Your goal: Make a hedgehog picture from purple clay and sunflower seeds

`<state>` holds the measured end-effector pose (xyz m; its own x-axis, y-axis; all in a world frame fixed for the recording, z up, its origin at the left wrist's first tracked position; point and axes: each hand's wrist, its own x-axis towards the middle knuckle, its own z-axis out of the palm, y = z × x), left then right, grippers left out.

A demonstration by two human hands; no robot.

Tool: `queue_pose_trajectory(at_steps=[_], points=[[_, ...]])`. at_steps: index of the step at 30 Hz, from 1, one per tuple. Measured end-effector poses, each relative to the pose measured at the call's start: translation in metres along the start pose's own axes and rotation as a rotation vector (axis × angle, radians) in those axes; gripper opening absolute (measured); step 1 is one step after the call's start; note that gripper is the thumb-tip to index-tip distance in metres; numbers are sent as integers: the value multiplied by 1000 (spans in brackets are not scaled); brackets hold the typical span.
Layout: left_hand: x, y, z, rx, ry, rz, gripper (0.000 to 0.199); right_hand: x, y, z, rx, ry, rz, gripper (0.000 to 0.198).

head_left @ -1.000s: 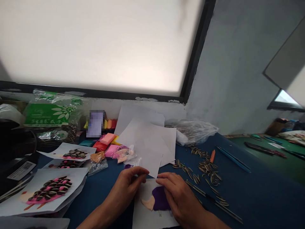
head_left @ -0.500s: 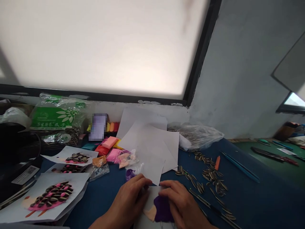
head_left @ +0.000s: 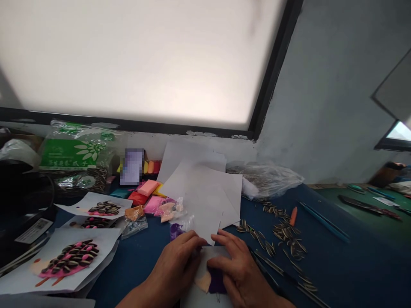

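In front of me lies a small white sheet of paper (head_left: 190,299) bearing a flattened piece of purple clay (head_left: 217,283) joined to a beige clay piece (head_left: 203,282). My left hand (head_left: 175,265) curls its fingers over the left edge of the sheet, gripping it; its thumb is mostly hidden. Fingers apart, my right hand (head_left: 239,269) lies over the purple clay and touches it, covering its right part. Thin pencil marks show on the paper below the clay. Past my left hand is a clear bag with purple clay (head_left: 176,231).
Finished seed pictures (head_left: 69,261) lie at left, near coloured clay packs (head_left: 149,188). Loose white sheets (head_left: 202,192) stand behind my hands. Sunflower seeds (head_left: 287,233), an orange clay stick (head_left: 293,216), blue tweezers (head_left: 324,221) and pens (head_left: 285,276) are on the right.
The fingers of my right hand have spread and shifted slightly left over the purple clay, covering more of it. My left hand stays at the paper's edge. The view has tilted slightly.
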<state>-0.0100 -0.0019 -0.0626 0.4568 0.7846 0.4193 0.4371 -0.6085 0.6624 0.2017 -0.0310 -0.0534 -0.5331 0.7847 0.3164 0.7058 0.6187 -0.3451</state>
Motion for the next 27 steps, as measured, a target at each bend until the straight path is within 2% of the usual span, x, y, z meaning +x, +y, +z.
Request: queue_pose_trajectory(at_steps=[8, 27], points=[[1, 2, -1, 3, -3, 0, 27, 1, -7, -6, 45, -34, 55, 44], [1, 2, -2, -3, -22, 7, 30, -1, -3, -6, 29, -10, -22, 49]])
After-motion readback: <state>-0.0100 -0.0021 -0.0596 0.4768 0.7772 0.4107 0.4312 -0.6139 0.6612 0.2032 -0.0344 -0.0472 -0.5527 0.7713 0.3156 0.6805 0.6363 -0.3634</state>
